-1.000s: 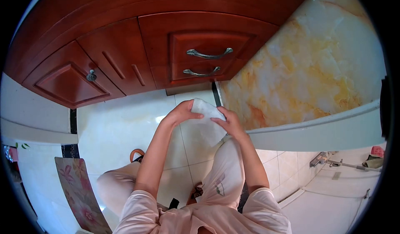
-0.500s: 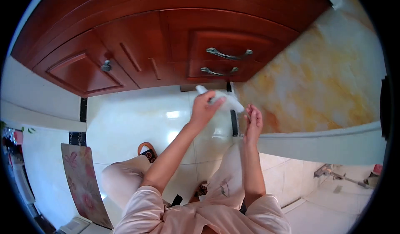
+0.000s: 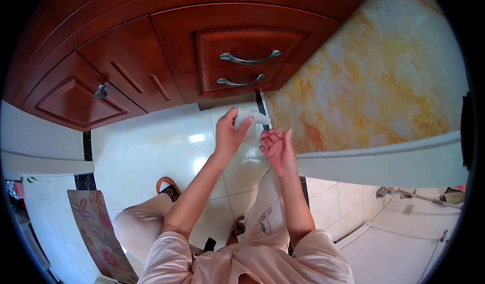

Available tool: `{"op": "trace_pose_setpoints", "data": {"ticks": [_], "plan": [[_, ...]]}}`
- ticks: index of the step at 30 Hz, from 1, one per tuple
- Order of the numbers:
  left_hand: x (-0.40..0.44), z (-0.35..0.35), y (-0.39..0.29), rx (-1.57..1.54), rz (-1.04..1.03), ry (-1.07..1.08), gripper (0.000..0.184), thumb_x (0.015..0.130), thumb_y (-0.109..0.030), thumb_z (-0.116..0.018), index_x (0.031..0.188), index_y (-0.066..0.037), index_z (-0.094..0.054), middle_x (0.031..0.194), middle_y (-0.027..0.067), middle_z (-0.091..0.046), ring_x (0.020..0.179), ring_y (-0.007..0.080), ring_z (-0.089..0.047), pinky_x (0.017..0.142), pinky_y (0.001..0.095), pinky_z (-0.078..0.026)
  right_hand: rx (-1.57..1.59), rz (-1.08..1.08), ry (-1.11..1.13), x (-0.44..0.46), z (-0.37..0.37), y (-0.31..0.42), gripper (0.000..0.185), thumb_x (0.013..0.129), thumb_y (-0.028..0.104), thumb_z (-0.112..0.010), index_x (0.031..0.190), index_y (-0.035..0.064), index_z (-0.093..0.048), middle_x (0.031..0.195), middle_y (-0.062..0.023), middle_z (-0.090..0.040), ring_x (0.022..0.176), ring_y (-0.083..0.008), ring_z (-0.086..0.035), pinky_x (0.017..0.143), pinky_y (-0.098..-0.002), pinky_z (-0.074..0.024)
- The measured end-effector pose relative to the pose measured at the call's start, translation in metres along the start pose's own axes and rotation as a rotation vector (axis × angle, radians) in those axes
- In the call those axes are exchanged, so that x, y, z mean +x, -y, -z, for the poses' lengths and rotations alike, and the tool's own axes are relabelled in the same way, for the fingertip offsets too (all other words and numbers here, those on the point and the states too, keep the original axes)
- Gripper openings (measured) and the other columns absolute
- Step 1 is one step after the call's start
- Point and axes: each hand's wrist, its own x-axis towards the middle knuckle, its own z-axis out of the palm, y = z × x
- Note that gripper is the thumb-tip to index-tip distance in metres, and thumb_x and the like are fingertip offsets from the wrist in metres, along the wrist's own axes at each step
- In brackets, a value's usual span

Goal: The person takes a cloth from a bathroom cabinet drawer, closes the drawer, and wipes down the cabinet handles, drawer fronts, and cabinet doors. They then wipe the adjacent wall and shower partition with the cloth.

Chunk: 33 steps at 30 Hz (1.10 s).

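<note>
My left hand (image 3: 228,136) is closed around a white, soft-looking folded piece (image 3: 245,115), perhaps paper or cloth; its exact kind I cannot make out. Its free end bends over to the right, towards the wall edge. Just below that end is my right hand (image 3: 279,152), palm turned up, with the fingers loosely curled and the thumb standing apart. Nothing shows in the right hand. Both hands are above the tiled floor, in front of the red-brown cabinet (image 3: 166,89).
Metal handles (image 3: 250,58) stick out from the cabinet's drawers, and a round knob (image 3: 100,92) from its door. A yellow-and-white marbled wall panel (image 3: 364,92) rises at the right. A flowered mat (image 3: 98,233) lies at the left. A slippered foot (image 3: 168,188) rests on the tiles.
The view has shifted, so the cabinet appears further left. The white piece was stretched out longer and now is bunched and bent. My right hand has opened its thumb and turned palm up.
</note>
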Motion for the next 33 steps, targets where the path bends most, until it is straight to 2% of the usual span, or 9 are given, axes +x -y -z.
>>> {"op": "trace_pose_setpoints", "data": {"ticks": [1, 2, 5, 6, 12, 18, 21, 31, 33], "plan": [[-0.003, -0.001, -0.009, 0.085, -0.046, -0.014, 0.017, 0.079, -0.011, -0.072, 0.084, -0.003, -0.058, 0.070, 0.0031, -0.059, 0.064, 0.0089, -0.048, 0.057, 0.0262, -0.041, -0.023, -0.028, 0.012, 0.001, -0.002, 0.000, 0.050, 0.096, 0.054, -0.033, 0.096, 0.0088, -0.055, 0.091, -0.0081, -0.061, 0.083, -0.0176, -0.057, 0.073, -0.0297, -0.0461], [-0.005, -0.003, -0.014, 0.113, -0.043, 0.021, 0.027, 0.077, -0.016, -0.073, 0.086, 0.000, -0.052, 0.074, 0.0149, -0.061, 0.069, 0.0316, -0.060, 0.063, 0.0380, -0.047, -0.020, -0.048, 0.067, 0.002, -0.001, -0.001, 0.052, 0.096, 0.055, -0.032, 0.097, 0.0089, -0.055, 0.092, -0.0079, -0.061, 0.082, -0.0176, -0.057, 0.073, -0.0299, -0.0460], [-0.013, -0.008, -0.032, 0.014, -0.074, 0.045, 0.030, 0.076, -0.015, -0.074, 0.087, -0.001, -0.051, 0.073, 0.0132, -0.062, 0.066, 0.0259, -0.061, 0.062, 0.0343, -0.048, 0.029, -0.102, 0.205, 0.005, 0.004, -0.003, 0.055, 0.095, 0.058, -0.031, 0.099, 0.0089, -0.056, 0.094, -0.0073, -0.062, 0.081, -0.0175, -0.057, 0.073, -0.0308, -0.0457], [-0.015, -0.003, -0.054, -0.090, 0.143, 0.128, 0.031, 0.072, -0.009, -0.078, 0.085, -0.004, -0.050, 0.076, 0.0056, -0.061, 0.070, 0.0146, -0.058, 0.064, 0.0280, -0.047, 0.072, -0.118, 0.234, 0.006, 0.004, -0.003, 0.056, 0.095, 0.059, -0.030, 0.100, 0.0089, -0.056, 0.093, -0.0071, -0.062, 0.081, -0.0175, -0.057, 0.073, -0.0311, -0.0455], [-0.010, 0.004, -0.051, -0.244, 0.169, 0.295, 0.033, 0.072, -0.007, -0.078, 0.095, -0.004, -0.055, 0.077, 0.0023, -0.061, 0.070, 0.0078, -0.056, 0.062, 0.0245, -0.046, 0.141, -0.215, 0.375, 0.005, 0.016, -0.004, 0.058, 0.092, 0.062, -0.032, 0.106, 0.0106, -0.055, 0.092, -0.0062, -0.063, 0.080, -0.0188, -0.058, 0.071, -0.0334, -0.0448], [-0.013, 0.000, -0.049, -0.142, -0.241, 0.398, 0.021, 0.074, -0.001, -0.071, 0.094, -0.004, -0.065, 0.074, 0.0029, -0.059, 0.068, 0.0113, -0.056, 0.061, 0.0241, -0.045, 0.061, -0.235, 0.193, 0.003, 0.006, -0.002, 0.056, 0.092, 0.061, -0.036, 0.118, 0.0122, -0.046, 0.097, -0.0076, -0.064, 0.094, -0.0228, -0.062, 0.082, -0.0398, -0.0485], [-0.014, 0.002, -0.052, -0.150, -0.167, 0.357, 0.013, 0.073, 0.000, -0.069, 0.085, -0.001, -0.065, 0.074, 0.0048, -0.058, 0.066, 0.0145, -0.056, 0.060, 0.0258, -0.045, 0.061, -0.227, 0.254, 0.006, 0.012, -0.004, 0.053, 0.093, 0.059, -0.038, 0.117, 0.0125, -0.046, 0.100, -0.0082, -0.064, 0.096, -0.0229, -0.063, 0.084, -0.0406, -0.0494], [-0.011, 0.000, -0.043, -0.137, -0.187, 0.346, 0.005, 0.077, 0.000, -0.066, 0.082, 0.001, -0.063, 0.074, 0.0057, -0.059, 0.065, 0.0142, -0.057, 0.060, 0.0256, -0.045, 0.065, -0.235, 0.288, 0.009, 0.012, -0.007, 0.048, 0.094, 0.056, -0.038, 0.111, 0.0121, -0.050, 0.101, -0.0083, -0.064, 0.095, -0.0214, -0.063, 0.082, -0.0381, -0.0508], [-0.012, -0.002, -0.041, -0.236, -0.080, 0.339, 0.004, 0.077, 0.000, -0.065, 0.081, 0.001, -0.063, 0.075, 0.0057, -0.060, 0.066, 0.0130, -0.057, 0.061, 0.0252, -0.046, 0.022, -0.218, 0.145, 0.004, -0.003, -0.005, 0.048, 0.096, 0.053, -0.035, 0.106, 0.0105, -0.055, 0.092, -0.0053, -0.064, 0.084, -0.0174, -0.062, 0.074, -0.0331, -0.0493]]}}
